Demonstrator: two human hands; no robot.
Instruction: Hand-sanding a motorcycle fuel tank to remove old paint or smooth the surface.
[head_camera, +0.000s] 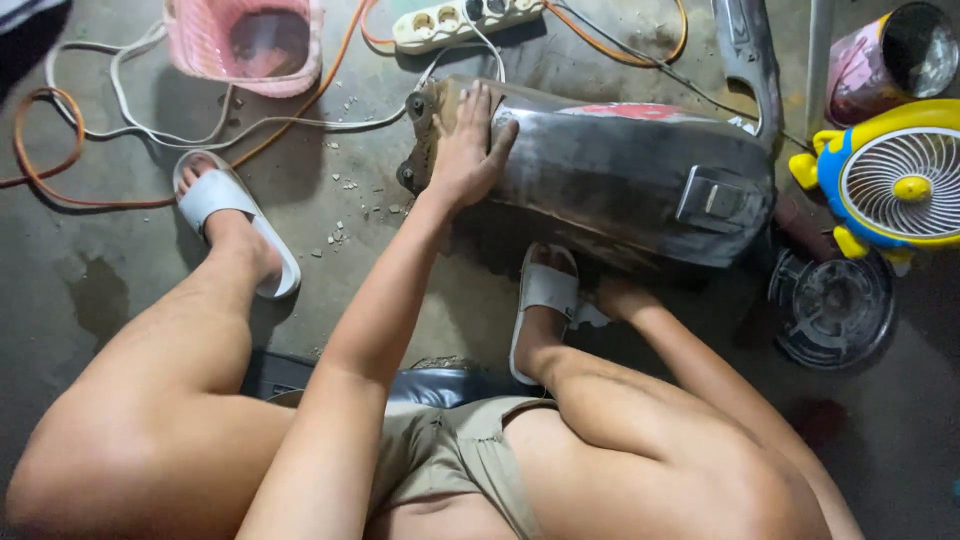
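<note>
Work piece: a dull grey, scuffed metal motorcycle fuel tank (620, 180) lies on its side on the concrete floor (120, 290), paint mostly gone, one red patch left.
Left hand (468, 150): fingers spread, palm flat on the tank's left end.
Right hand (618, 298): low at the tank's near edge; grip cannot be told.
Nearby: yellow-and-blue small fan (895, 185), white power strip (468, 20).

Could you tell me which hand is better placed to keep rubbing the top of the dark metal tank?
Probably the left hand: it lies flat, fingers spread, on the upper end of the dark, scuffed metal tank. The right hand is low at the tank's underside, mostly hidden.
</note>
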